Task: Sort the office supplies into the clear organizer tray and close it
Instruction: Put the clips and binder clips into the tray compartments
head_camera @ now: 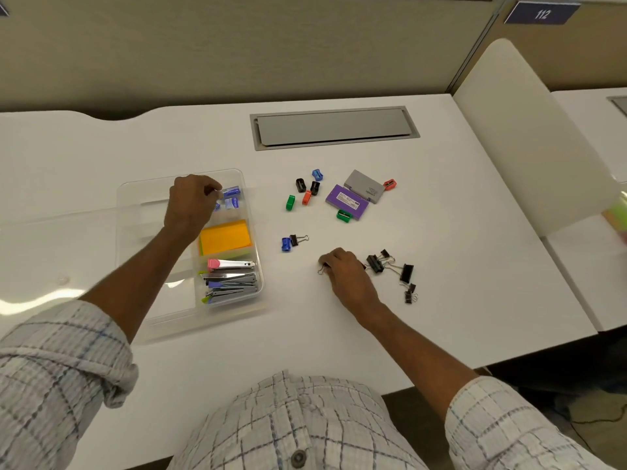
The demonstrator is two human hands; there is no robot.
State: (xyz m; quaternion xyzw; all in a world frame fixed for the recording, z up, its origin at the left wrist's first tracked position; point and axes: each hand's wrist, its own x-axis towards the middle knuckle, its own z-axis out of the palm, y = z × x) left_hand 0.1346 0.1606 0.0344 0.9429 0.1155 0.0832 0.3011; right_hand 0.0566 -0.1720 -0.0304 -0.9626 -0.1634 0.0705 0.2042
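In the left middle of the frame sits the clear organizer tray [169, 310], open, its right-hand column of compartments partly filled: small blue packets [232, 197] at the top, orange sticky notes [225, 237] below them, and staplers [230, 279] nearest the bottom.

The left hand [190, 205] is over the top compartment, fingers curled, its fingertips pinching one of the blue packets. The right hand [342, 269] rests on the desk [203, 361] at centre, fingers closed round a binder clip [322, 268] whose wire loop pokes out on its left side.

The sorting looks perhaps halfway. Just right of that hand lies a loose cluster of black clips [390, 269]. Above it, towards the centre, are scattered pencil sharpeners [307, 197] in blue, black, orange, green and red, plus a purple box [346, 201] and a grey box [364, 191]. One more blue sharpener [286, 244] lies touching a lone clip [298, 239].

Next, I judge, the packet must be let go into its compartment and the gripped clip carried across to a free one — a short reach over the tray's right wall.

Both boxes bear printed labels too small to read. The only legible writing is "112" on a dark sign [542, 14] at the upper right.
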